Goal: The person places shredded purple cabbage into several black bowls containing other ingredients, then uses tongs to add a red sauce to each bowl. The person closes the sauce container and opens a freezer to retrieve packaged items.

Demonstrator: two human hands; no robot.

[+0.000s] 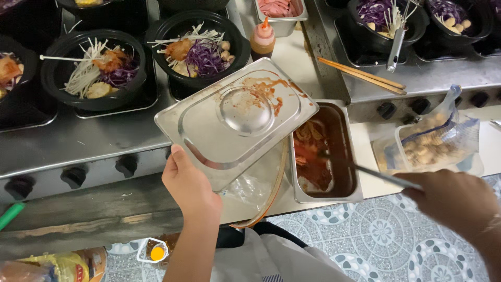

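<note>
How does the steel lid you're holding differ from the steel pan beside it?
The lid is shallow, tilted and lifted by the left hand; the pan is deep and sits level on the counter. The lid bears only smears of red sauce; the pan holds sauce, with the right hand dipping a utensil in. Both are shiny rectangular steel.

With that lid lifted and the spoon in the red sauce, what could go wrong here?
The left hand holds the sauce-smeared steel lid tilted by one corner, so it might drip or slip onto the counter. The right hand works a long utensil in the steel sauce pan, which sits at the counter's edge, so sauce could splash to the floor.
</note>
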